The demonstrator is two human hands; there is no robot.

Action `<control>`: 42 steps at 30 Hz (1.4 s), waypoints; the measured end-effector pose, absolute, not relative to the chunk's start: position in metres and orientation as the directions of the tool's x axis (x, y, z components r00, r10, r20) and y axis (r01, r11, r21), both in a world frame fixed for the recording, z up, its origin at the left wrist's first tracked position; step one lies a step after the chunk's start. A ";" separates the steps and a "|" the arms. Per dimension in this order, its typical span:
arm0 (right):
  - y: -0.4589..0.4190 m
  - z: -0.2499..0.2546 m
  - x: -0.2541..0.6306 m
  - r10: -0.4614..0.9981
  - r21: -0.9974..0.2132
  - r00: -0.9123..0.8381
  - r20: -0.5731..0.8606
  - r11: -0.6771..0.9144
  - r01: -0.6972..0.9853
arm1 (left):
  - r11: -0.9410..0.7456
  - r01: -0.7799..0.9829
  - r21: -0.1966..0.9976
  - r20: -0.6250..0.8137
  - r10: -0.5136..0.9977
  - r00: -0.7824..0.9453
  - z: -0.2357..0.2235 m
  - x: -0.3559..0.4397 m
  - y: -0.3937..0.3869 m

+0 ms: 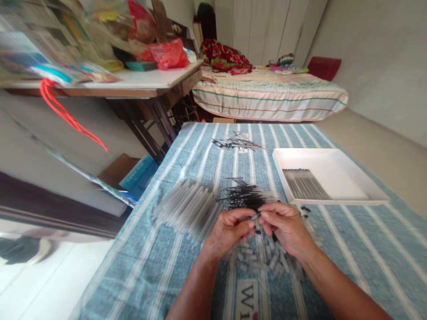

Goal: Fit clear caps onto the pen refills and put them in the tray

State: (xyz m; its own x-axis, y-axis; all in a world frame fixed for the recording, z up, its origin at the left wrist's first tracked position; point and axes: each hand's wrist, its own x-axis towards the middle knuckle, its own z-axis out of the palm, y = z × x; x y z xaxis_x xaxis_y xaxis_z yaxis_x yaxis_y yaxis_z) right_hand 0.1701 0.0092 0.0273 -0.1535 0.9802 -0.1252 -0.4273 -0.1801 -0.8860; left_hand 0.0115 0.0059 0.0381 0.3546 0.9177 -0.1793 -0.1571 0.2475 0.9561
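Observation:
Over the striped cloth, my left hand (230,229) and my right hand (283,224) meet fingertip to fingertip. Both are closed in a pinch around a small dark and grey pen part (256,216), mostly covered by the fingers. Just beyond them lies a pile of thin black pen refills (245,194). Grey translucent pen barrels (190,206) are heaped beside my left hand. Below the hands, short grey pen caps (276,260) are scattered loosely. At the right, a white tray (353,171) holds a row of pens (305,184) along its left side.
The blue striped cloth (140,266) covers the table. A small bunch of thin pieces (236,142) lies at its far end. Small black bits (305,210) sit near the tray. A cluttered side table (140,82) stands at left, a bed (270,95) behind.

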 end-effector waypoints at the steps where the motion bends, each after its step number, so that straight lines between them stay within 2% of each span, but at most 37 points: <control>1: 0.009 0.027 0.170 0.980 -0.890 -0.154 -0.126 -0.181 -0.419 | 0.248 -0.149 0.957 -0.183 0.918 0.351 0.038 0.012 0.006; 12: 0.008 0.020 0.169 0.981 -0.922 -0.155 -0.118 -0.166 -0.348 | 0.230 -0.114 0.966 -0.174 0.913 0.370 0.038 0.011 0.005; 14: 0.007 0.018 0.171 0.985 -0.954 -0.144 -0.097 -0.133 -0.270 | 0.218 -0.090 0.972 -0.168 0.909 0.382 0.038 0.011 0.006; 17: 0.008 0.017 0.178 0.989 -0.998 -0.146 -0.038 -0.046 -0.053 | 0.185 -0.024 0.982 -0.160 0.899 0.408 0.037 0.010 0.007; 20: 0.011 0.021 0.187 0.976 -0.984 -0.216 0.032 0.068 0.162 | 0.161 0.046 0.986 -0.165 0.890 0.425 0.035 0.011 0.008; 23: 0.012 0.028 0.193 0.948 -0.949 -0.309 0.070 0.159 0.271 | 0.150 0.093 0.984 -0.175 0.888 0.424 0.034 0.011 0.007; 27: 0.012 0.031 0.193 0.935 -0.930 -0.348 0.069 0.187 0.316 | 0.122 0.145 0.982 -0.173 0.890 0.423 0.033 0.011 0.007; 37: 0.011 0.028 0.190 0.950 -0.887 -0.307 0.057 0.189 0.421 | 0.095 0.158 0.983 -0.155 0.889 0.430 0.031 0.013 0.006; 42: 0.011 0.029 0.196 0.943 -0.937 -0.332 0.006 0.121 0.327 | 0.112 0.169 0.979 -0.175 0.888 0.425 0.029 0.013 0.006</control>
State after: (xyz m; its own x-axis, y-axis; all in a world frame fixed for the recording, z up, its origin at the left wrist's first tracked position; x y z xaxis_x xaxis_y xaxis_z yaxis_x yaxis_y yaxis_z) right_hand 0.1956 0.0107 0.0287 -0.3322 0.9432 0.0059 0.3268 0.1209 -0.9373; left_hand 0.0133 0.0060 0.0293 0.4246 0.8883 -0.1750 0.1695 0.1119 0.9792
